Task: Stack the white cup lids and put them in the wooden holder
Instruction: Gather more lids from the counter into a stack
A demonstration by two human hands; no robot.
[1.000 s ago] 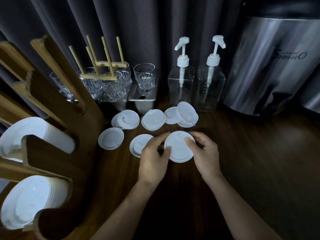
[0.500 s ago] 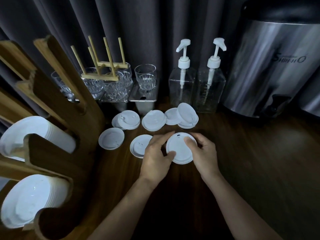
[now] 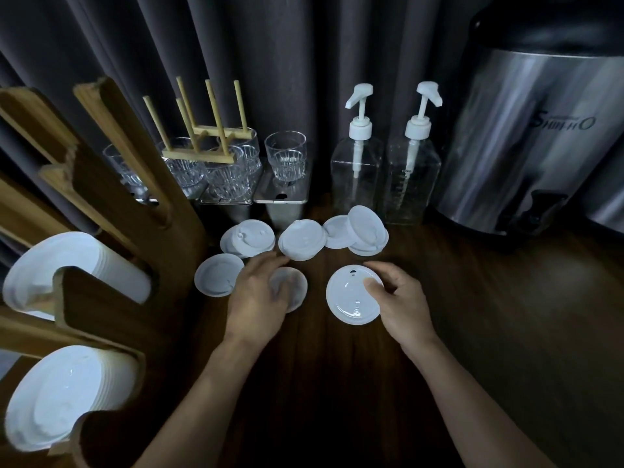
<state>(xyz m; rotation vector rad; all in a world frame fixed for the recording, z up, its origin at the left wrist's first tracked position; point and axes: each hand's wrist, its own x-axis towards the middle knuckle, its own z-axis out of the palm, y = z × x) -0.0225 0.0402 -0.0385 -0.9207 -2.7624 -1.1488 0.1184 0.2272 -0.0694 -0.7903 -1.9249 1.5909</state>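
Since a second ago the left hand (image 3: 260, 292) has come off the shared lid and gone to the next lid (image 3: 295, 288), at 9 o'clock of it. The right hand (image 3: 401, 305) now has the held lid (image 3: 347, 298) alone: thumb on top, fingers curled round the 3 o'clock rim, sip hole at 12 o'clock. Can't tell if it sits on the tabletop (image 3: 337, 383) or just above it. The left hand's fingers lie over the next lid, but that area is blurred, so I can't tell whether it grips yet. More loose lids run in an arc from 10 to 1 o'clock of the hands: a single lid (image 3: 217, 278), a left pair (image 3: 250, 243), a middle lid (image 3: 302, 239) and a right cluster (image 3: 364, 231). The wooden holder (image 3: 101, 319) is at the 9 o'clock edge of the view, with an upper stack (image 3: 67, 261) and a lower stack (image 3: 57, 396) already slotted in on their sides. For this step I'd take the next lid by its rim, not flat-palmed, and check it faces the same way as the held one. Then centre it over the held lid and press until the rims nest. Keep the right hand steady as the base. The single lid looks hollow side up; flip it before stacking. Build the whole stack first, then load the holder once.
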